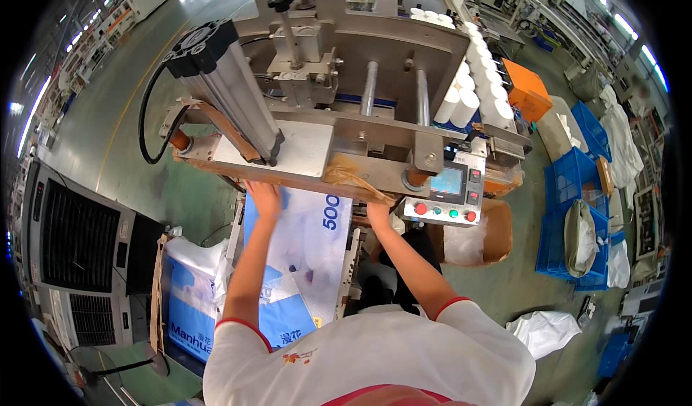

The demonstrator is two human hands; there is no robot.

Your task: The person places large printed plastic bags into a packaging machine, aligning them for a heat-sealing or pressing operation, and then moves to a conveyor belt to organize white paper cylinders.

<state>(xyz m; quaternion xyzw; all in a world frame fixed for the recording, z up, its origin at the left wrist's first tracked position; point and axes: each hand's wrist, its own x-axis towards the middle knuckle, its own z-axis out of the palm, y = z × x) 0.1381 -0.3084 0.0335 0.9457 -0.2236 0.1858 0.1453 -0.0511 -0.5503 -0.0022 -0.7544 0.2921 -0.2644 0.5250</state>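
A large blue-and-white printed plastic bag (306,240) lies flat in front of me, its far end running under the beam of a metal machine (367,175). Over the bag's far left part rests my left hand (265,200); the beam covers its fingertips. My right hand (378,213) reaches to the beam just beyond the bag's right edge, with its fingers mostly hidden there. Whether either hand grips the bag cannot be made out. Close to my right hand, brownish tape (349,175) hangs from the beam.
A control panel (447,190) with a screen and buttons sits right of the beam. Behind it stand rows of white rolls (479,82). A cardboard box (497,233) and blue crates (573,190) are to the right. More printed bags (189,305) lie at the left.
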